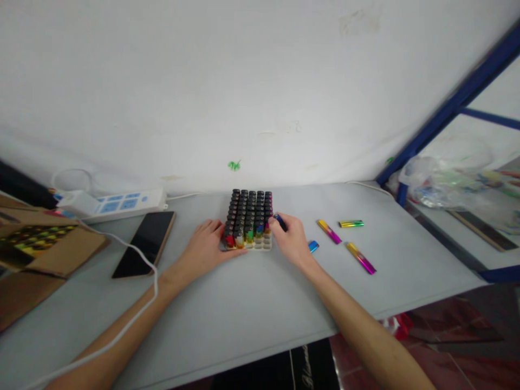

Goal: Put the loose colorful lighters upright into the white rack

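Rows of lighters (252, 208) with black tops stand upright in a pale tray (266, 248), their bodies red, yellow, green, blue and pink. Several open slots show at the tray's front right corner. My left hand (209, 241) grips the tray's front left corner, fingers along the side and thumb stretched along the front edge. Beside the tray's right side, my right hand (291, 234) is closed on a dark-topped lighter (279, 221), whose lower part my fingers hide. Just right of that hand lies a shiny blue piece (313, 246), partly covered.
Shiny gold-and-purple pieces (361, 258) and a gold-green one (351, 223) lie to the right. On the left are a phone (145, 244), a power strip (125, 205), an opened cardboard box (73, 249) and a white cable (152, 287) crossing above my left forearm. A blue frame (447, 116) stands right.
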`<action>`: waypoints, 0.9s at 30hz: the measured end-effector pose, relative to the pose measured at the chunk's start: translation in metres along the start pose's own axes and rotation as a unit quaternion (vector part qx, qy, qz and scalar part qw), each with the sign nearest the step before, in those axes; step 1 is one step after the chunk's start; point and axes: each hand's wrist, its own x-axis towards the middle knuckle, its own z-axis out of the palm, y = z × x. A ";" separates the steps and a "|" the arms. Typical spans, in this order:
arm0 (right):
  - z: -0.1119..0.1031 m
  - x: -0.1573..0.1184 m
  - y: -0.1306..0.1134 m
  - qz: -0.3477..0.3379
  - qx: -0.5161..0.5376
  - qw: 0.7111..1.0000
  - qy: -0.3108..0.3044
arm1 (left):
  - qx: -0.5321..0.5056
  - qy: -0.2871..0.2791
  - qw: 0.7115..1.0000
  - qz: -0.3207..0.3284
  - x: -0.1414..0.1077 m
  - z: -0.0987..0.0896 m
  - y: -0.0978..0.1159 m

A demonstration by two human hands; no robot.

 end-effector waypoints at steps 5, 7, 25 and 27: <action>0.003 -0.003 0.001 -0.005 0.002 1.000 -0.011 | -0.002 -0.012 1.000 -0.004 0.001 -0.002 0.001; 0.002 -0.004 0.000 -0.015 0.006 1.000 -0.011 | -0.001 -0.013 1.000 -0.006 0.001 -0.003 0.001; -0.052 0.008 0.020 -0.122 -0.153 0.980 -0.021 | -0.017 -0.004 1.000 -0.001 0.003 -0.003 0.001; -0.061 0.010 0.026 -0.092 -0.205 0.974 -0.022 | -0.009 -0.009 1.000 0.002 0.003 -0.003 0.000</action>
